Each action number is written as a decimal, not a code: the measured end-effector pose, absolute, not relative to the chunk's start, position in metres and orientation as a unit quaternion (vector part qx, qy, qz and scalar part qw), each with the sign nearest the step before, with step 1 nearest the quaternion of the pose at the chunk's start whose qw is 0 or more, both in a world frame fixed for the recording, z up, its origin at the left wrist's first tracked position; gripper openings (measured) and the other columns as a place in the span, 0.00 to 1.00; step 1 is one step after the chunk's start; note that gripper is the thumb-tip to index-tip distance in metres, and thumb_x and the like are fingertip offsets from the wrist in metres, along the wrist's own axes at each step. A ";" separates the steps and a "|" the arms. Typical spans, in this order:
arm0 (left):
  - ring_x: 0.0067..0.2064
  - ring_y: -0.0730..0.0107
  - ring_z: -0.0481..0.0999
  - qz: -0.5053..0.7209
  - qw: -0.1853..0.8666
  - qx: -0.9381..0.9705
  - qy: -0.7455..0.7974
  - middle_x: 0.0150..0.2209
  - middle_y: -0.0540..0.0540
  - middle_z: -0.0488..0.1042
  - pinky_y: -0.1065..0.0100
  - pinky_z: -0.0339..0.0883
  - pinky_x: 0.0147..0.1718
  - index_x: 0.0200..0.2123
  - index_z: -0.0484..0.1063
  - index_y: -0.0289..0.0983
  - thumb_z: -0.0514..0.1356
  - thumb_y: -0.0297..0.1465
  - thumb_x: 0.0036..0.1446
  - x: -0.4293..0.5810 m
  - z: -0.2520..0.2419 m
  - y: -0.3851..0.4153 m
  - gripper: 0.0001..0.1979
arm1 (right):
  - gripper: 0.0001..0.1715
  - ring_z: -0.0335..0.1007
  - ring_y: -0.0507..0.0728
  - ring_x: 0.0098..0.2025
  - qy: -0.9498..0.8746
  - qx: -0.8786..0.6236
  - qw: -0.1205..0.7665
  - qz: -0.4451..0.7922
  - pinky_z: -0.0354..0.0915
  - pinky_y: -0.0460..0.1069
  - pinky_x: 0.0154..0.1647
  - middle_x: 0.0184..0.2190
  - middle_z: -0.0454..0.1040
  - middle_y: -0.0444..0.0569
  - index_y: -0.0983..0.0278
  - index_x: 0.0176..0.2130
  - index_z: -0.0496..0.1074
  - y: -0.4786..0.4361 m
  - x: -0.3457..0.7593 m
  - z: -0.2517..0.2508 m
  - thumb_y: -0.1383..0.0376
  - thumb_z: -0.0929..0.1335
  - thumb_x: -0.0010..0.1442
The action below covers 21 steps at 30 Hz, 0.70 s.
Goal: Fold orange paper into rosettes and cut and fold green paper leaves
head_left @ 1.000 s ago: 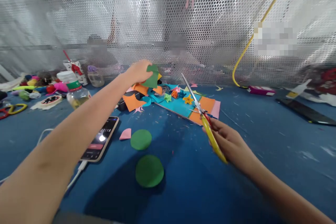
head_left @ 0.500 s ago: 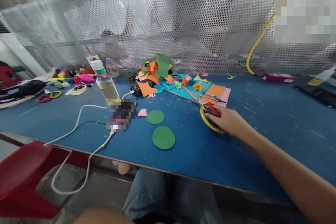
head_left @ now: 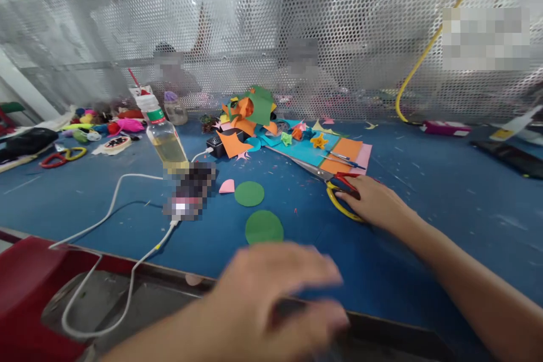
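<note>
Right hand (head_left: 377, 199) is curled around the handles of the big scissors (head_left: 326, 174), right of the middle; can't tell how firm the grip is. Left hand (head_left: 275, 285) is near, over the edge of the table (head_left: 449, 198), thumb and fingers spread, holding nothing I can see. It's blurry, and I can't tell if it's touching the near circle (head_left: 263, 226).

My guess is this is a pause between snips, since the blades look together and I don't see paper caught in them. If a circle gets picked up from here, that calls for a nail under the rim, because flat paper is a pain to pinch.

The scissors have one red loop, one yellow, and long silver blades pointing far left along the coloured sheets (head_left: 306, 151). The near circle and far circle (head_left: 249, 194) are both plain green, pretty round and lying flat, just apart, with a pink piece (head_left: 227, 186) just left of the far one.

Farther out there's an orange star (head_left: 319, 141) on the sheets, a scrap pile (head_left: 262, 106) to their left, and a bottle (head_left: 166, 142) farther left.
</note>
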<state>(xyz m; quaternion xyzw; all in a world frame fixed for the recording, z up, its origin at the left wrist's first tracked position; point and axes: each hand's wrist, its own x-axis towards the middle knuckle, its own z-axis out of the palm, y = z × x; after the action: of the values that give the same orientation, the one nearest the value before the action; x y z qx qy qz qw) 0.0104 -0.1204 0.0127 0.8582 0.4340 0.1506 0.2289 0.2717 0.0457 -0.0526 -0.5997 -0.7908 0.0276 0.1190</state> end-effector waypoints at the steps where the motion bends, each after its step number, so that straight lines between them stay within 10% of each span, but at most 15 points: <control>1: 0.59 0.56 0.62 0.160 0.207 0.834 0.485 0.57 0.49 0.66 0.50 0.60 0.54 0.58 0.60 0.50 0.47 0.45 0.55 0.005 0.011 -0.104 0.27 | 0.26 0.66 0.70 0.51 -0.793 -0.597 0.117 0.024 0.62 0.60 0.48 0.48 0.70 0.65 0.71 0.49 0.69 0.049 0.275 -0.054 0.59 0.60 0.57; 4: 0.60 0.47 0.58 0.132 0.148 0.782 0.591 0.60 0.36 0.60 0.48 0.53 0.56 0.60 0.58 0.34 0.55 0.47 0.52 -0.012 -0.001 -0.064 0.36 | 0.26 0.65 0.71 0.52 -0.801 -0.588 0.114 0.026 0.62 0.61 0.50 0.48 0.70 0.65 0.72 0.49 0.70 0.057 0.288 -0.057 0.59 0.61 0.56; 21: 0.37 0.63 0.75 0.025 0.085 0.835 0.543 0.35 0.43 0.79 0.68 0.63 0.36 0.34 0.77 0.37 0.57 0.27 0.50 -0.084 0.012 0.016 0.10 | 0.26 0.68 0.65 0.50 -0.876 -0.462 0.055 0.126 0.65 0.58 0.51 0.49 0.72 0.56 0.62 0.50 0.71 0.061 0.321 -0.037 0.55 0.61 0.56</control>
<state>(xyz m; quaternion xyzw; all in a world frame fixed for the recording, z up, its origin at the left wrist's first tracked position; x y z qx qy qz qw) -0.0841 0.0161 0.0118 0.8350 0.5431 0.0248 0.0852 0.3214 0.0610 -0.0370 -0.4623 -0.8760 0.1260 0.0555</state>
